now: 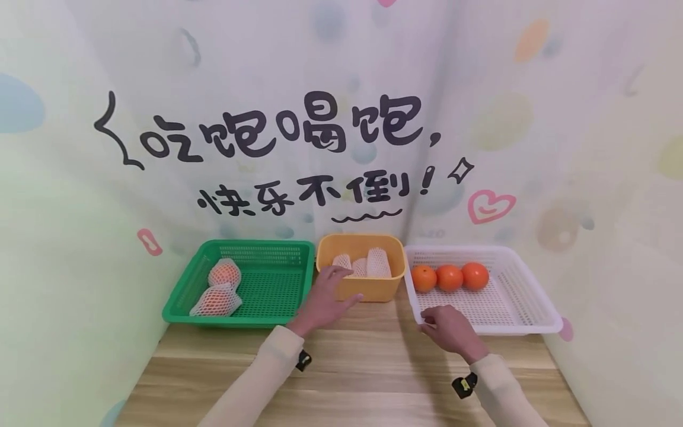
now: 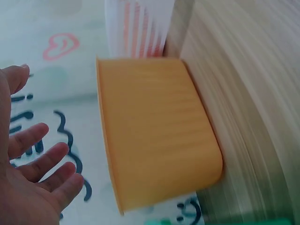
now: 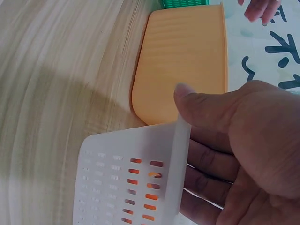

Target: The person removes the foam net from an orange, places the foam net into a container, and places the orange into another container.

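sleeves (image 1: 251,379) nearest. right hand (image 1: 450,329) pinches white tray (image 1: 480,306): light, steady hold best. left hand (image 1: 324,301) apart, spread loose by yellow box (image 1: 373,290); nets (image 1: 379,263) want gentle touch.

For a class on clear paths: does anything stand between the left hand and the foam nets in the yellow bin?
Nothing visible: the left hand hovers above the near edge of the open yellow bin, the foam nets uncovered inside.

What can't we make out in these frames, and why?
Head: bottoms of the foam nets, behind the yellow box's front wall.
Left wrist: rest of the left hand, cut off by the left edge.
Right wrist: fruit outlines, behind the white basket's slotted wall.
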Demonstrator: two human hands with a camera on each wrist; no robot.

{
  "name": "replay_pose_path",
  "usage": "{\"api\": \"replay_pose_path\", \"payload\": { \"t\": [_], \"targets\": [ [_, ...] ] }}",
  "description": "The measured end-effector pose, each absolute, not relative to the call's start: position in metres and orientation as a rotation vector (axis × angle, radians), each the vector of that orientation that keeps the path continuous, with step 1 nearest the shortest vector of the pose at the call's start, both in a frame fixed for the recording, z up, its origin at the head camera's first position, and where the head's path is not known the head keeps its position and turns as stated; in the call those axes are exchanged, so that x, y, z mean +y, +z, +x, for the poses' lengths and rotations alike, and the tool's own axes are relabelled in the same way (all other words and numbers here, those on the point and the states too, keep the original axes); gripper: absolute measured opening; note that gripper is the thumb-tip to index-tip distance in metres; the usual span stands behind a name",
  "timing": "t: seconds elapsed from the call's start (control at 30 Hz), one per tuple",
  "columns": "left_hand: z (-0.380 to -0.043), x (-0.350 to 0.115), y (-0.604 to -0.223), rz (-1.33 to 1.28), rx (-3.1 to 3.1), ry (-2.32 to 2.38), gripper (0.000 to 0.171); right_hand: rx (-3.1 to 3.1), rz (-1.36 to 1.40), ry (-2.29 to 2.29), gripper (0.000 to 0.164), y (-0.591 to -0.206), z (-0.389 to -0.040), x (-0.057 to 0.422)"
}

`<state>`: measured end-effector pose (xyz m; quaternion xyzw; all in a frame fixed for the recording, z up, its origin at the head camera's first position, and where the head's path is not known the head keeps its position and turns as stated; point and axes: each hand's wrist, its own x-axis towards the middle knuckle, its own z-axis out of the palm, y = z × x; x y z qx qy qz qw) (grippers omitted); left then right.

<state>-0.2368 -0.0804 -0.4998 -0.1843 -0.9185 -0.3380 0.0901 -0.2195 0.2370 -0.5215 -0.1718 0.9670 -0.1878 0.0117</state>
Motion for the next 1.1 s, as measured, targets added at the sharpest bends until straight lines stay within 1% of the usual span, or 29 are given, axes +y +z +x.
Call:
{"api": "replay_pose_path", "payload": {
  "t": [0.07, 0.13, 0.33, 0.53, 0.77, 0.97, 1.1],
  "targets": [
    [-0.240, -0.095, -0.499, -0.479, -2.731, -1.038, 0.063, 3.030, -0.561, -0.574, 0.014, -0.520, -0.219, 0.236],
    [-0.243, -0.110, -0.497, -0.422, -2.739, -1.052, 0.064, 3.043, -0.564, -0.557, 0.013, -0.520, -0.218, 0.235],
    [-0.253, -0.160, -0.492, -0.295, -2.784, -1.023, 0.067, 3.053, -0.498, -0.511, 0.016, -0.521, -0.216, 0.231],
    [-0.259, -0.212, -0.491, -0.146, -2.882, -0.891, 0.078, 3.055, -0.487, -0.483, 0.018, -0.520, -0.216, 0.229],
    [-0.263, -0.269, -0.495, -0.098, -2.971, -0.729, 0.087, 3.053, -0.455, -0.470, 0.018, -0.520, -0.216, 0.227],
    [-0.261, -0.310, -0.495, -0.031, -3.106, -0.600, 0.099, 3.057, -0.470, -0.468, 0.021, -0.519, -0.215, 0.226],
    [-0.259, -0.330, -0.493, 0.031, -3.199, -0.575, 0.100, 3.055, -0.442, -0.464, 0.021, -0.519, -0.215, 0.226]
  ]
}}
